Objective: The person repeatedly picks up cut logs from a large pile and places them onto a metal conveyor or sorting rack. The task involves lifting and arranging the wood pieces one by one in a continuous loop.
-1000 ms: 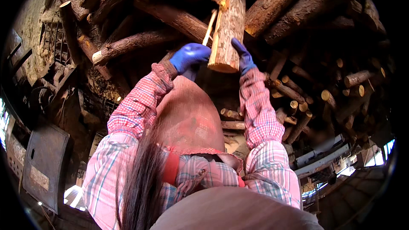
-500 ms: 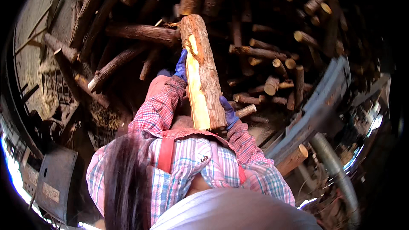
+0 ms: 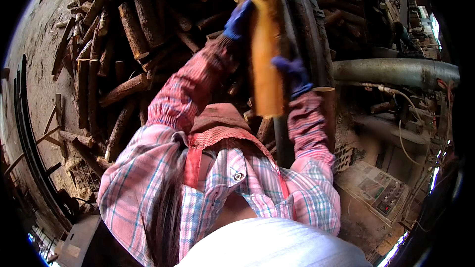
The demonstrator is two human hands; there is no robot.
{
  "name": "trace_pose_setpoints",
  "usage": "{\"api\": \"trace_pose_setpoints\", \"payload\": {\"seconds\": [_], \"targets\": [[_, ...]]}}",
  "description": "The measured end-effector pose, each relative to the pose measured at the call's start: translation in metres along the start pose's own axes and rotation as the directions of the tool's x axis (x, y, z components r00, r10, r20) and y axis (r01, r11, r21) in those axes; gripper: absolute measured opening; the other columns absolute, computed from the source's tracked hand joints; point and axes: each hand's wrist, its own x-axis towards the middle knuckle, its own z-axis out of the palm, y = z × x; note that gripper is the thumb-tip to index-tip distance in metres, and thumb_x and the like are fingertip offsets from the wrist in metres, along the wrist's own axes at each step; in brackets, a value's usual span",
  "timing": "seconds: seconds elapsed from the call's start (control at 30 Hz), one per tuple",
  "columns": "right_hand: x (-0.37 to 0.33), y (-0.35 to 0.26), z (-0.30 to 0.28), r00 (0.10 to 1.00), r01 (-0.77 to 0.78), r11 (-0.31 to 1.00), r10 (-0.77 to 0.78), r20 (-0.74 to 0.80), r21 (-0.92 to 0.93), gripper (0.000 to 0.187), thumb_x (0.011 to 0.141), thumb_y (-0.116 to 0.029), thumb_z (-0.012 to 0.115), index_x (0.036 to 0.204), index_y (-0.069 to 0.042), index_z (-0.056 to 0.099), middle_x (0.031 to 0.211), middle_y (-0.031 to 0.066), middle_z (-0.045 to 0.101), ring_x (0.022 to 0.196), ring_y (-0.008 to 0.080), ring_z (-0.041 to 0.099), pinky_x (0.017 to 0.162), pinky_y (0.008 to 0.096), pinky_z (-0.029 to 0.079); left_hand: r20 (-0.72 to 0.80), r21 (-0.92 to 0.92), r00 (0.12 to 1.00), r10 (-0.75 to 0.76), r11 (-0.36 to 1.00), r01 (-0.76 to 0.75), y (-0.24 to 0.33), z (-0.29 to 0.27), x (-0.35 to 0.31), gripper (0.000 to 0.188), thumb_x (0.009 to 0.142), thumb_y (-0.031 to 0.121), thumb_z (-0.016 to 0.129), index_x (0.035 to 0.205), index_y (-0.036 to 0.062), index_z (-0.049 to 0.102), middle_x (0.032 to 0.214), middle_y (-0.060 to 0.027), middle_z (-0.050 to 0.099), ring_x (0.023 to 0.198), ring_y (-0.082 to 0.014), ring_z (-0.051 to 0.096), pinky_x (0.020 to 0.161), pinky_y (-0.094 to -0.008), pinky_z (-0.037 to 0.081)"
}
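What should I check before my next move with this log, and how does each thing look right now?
1. Left hand on the log: ok, it is against the left side.
2. Right hand firm on the log: cannot tell; its fingertips overlap the right edge, but blur hides the contact.
3. Hands covered: ok, both wear blue gloves.
4. Far end in sight: not ok, it runs out at the top of the picture.
5. Log bearing on the metal beam: cannot tell from this view.
6. Control panel settings: cannot tell, too small.
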Motion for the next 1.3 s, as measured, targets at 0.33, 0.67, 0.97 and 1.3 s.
{"api": "trace_pose_setpoints", "payload": {"seconds": [0.33, 0.67, 0.97, 1.3], "targets": [[0.045, 0.024, -0.227, 0.989, -0.027, 0.582, -0.103, -0.106, -0.813, 0.11, 0.069, -0.045, 0.089, 0.152, -0.001, 0.032, 0.141, 0.0219, 0.052, 0.13, 0.0311, 0.05, 0.11, 0.0412, 0.042, 0.331, 0.752, 0.929, -0.164, 0.64, -0.156, 0.003, 0.029, -0.046, 0.065, 0.086, 0.058, 0.069, 0.108, -0.0022, 0.068, 0.098, -0.0107, 0.068, 0.09, -0.0206, 0.06, 0.082, -0.034, 0.048], [0.018, 0.058, -0.262, 0.993, -0.024, 0.353, -0.096, -0.062, -0.935, 0.097, 0.069, -0.032, 0.088, 0.146, 0.0, 0.037, 0.135, 0.018, 0.053, 0.122, 0.0308, 0.053, 0.104, 0.0415, 0.046, -0.866, 0.477, 0.475, -0.159, 0.028, 0.879, -0.017, -0.356, -0.378, 0.055, 0.089, 0.052, 0.062, 0.127, 0.0113, 0.066, 0.132, -0.0222, 0.061, 0.123, -0.0381, 0.058, 0.102, -0.0461, 0.045], [0.062, 0.061, 0.01, 0.864, 0.501, 0.505, -0.243, 0.441, -0.703, 0.072, 0.081, -0.035, 0.082, 0.134, 0.004, 0.053, 0.132, 0.0263, 0.056, 0.122, 0.0385, 0.055, 0.105, 0.0424, 0.044, -0.951, 0.254, 0.308, -0.009, 0.542, 0.801, -0.05, -0.438, -0.487, 0.027, 0.093, 0.039, 0.064, 0.103, 0.0145, 0.069, 0.09, -0.0096, 0.062, 0.084, -0.0254, 0.057, 0.073, -0.0403, 0.045], [0.035, 0.16, 0.256, 0.484, 0.405, 0.506, 0.588, 0.648, -0.761, 0.078, 0.084, -0.046, 0.074, 0.141, 0.002, 0.049, 0.144, 0.0229, 0.051, 0.132, 0.0352, 0.051, 0.113, 0.04, 0.039, -0.882, 0.386, 0.469, 0.045, 0.638, 0.666, 0.033, -0.473, -0.428, 0.045, 0.091, 0.045, 0.066, 0.077, 0.0012, 0.069, 0.066, -0.0086, 0.059, 0.063, -0.0215, 0.05, 0.064, -0.0425, 0.04]]}}
